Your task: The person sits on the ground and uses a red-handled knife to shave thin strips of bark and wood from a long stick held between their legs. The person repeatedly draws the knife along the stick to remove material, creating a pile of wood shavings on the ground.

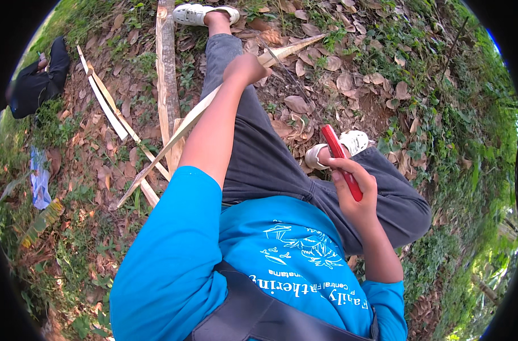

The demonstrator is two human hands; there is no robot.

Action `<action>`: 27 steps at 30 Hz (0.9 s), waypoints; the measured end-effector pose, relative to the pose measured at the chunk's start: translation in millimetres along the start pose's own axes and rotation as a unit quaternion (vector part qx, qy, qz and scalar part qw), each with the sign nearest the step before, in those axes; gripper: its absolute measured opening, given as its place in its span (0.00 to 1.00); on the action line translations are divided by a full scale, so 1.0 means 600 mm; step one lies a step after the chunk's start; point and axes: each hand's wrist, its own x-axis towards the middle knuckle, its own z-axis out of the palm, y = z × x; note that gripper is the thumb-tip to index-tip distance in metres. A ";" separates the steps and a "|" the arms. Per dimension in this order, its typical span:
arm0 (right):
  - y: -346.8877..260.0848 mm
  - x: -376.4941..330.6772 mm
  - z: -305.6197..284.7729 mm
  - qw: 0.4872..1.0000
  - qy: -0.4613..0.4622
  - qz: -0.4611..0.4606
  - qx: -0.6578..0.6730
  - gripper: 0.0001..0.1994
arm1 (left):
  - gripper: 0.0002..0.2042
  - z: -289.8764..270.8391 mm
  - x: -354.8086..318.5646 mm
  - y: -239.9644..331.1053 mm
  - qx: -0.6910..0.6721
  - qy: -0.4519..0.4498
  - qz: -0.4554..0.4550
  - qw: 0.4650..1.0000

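My left hand is wrapped round a long, pale split strip of wood, which slants from the ground beside my left arm up past my outstretched left leg. In my right hand is the red handle of a long, thin-bladed knife, held above my bent right leg. Its dark, narrow blade reaches up and left and crosses the strip just beyond my left hand. Whether the edge touches the wood cannot be told from here.
A long log lies to the left of my leg. Other split strips rest on leaf-covered ground. Farther left are a black bag-like bundle and a blue-white plastic wrapper. My white clogs touch the ground.
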 end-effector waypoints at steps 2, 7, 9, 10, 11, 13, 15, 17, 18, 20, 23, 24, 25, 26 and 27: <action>-0.024 0.003 -0.013 1.000 -0.010 -0.001 -0.022 0.13 | 0.26 0.000 -0.009 0.000 0.001 0.003 0.001 1.000; 0.020 0.116 0.073 1.000 0.012 0.007 -0.002 0.13 | 0.21 0.008 -0.081 0.051 0.031 0.034 0.055 0.997; 0.067 0.238 0.139 0.991 0.101 -0.084 0.033 0.13 | 0.19 0.022 -0.067 0.055 0.039 0.033 0.061 0.997; 0.065 0.252 0.152 0.994 0.082 -0.059 0.042 0.13 | 0.19 0.012 -0.070 0.041 0.040 0.019 0.044 0.998; 0.063 0.262 0.161 0.996 0.065 -0.034 0.051 0.13 | 0.18 0.003 -0.073 0.029 0.041 0.005 0.028 0.999; 0.069 0.267 0.175 0.996 0.050 -0.032 0.067 0.13 | 0.19 0.004 -0.068 0.006 0.043 0.021 0.028 0.998; 0.096 0.247 0.191 0.993 0.053 -0.073 0.076 0.13 | 0.20 0.020 -0.052 -0.008 0.043 0.042 0.026 0.998; 0.098 0.234 0.187 0.996 0.032 -0.050 0.073 0.12 | 0.21 0.020 -0.032 -0.013 0.023 0.026 0.023 0.999; 0.100 0.228 0.182 0.995 0.032 -0.049 0.079 0.12 | 0.22 0.015 -0.016 -0.012 0.014 0.020 0.024 0.999; 0.106 0.208 0.168 0.996 0.022 -0.056 0.066 0.12 | 0.18 0.008 0.022 -0.033 -0.064 -0.035 0.041 0.996; 0.105 0.130 0.128 0.996 0.022 -0.060 0.064 0.12 | 0.19 0.011 0.068 -0.053 -0.141 -0.082 0.048 0.985; 0.098 0.103 0.110 0.996 0.032 -0.052 0.062 0.13 | 0.21 0.018 0.065 -0.054 -0.164 -0.082 0.061 0.981; 0.086 0.077 0.086 0.996 0.044 -0.043 0.059 0.13 | 0.23 0.025 0.063 -0.052 -0.187 -0.082 0.076 0.976; 0.072 0.055 0.063 0.997 0.042 -0.044 0.040 0.12 | 0.22 0.026 0.059 -0.044 -0.176 -0.092 0.074 0.977; 0.056 0.035 0.043 0.998 0.039 -0.045 0.022 0.12 | 0.22 0.030 0.056 -0.044 -0.159 -0.087 0.070 0.981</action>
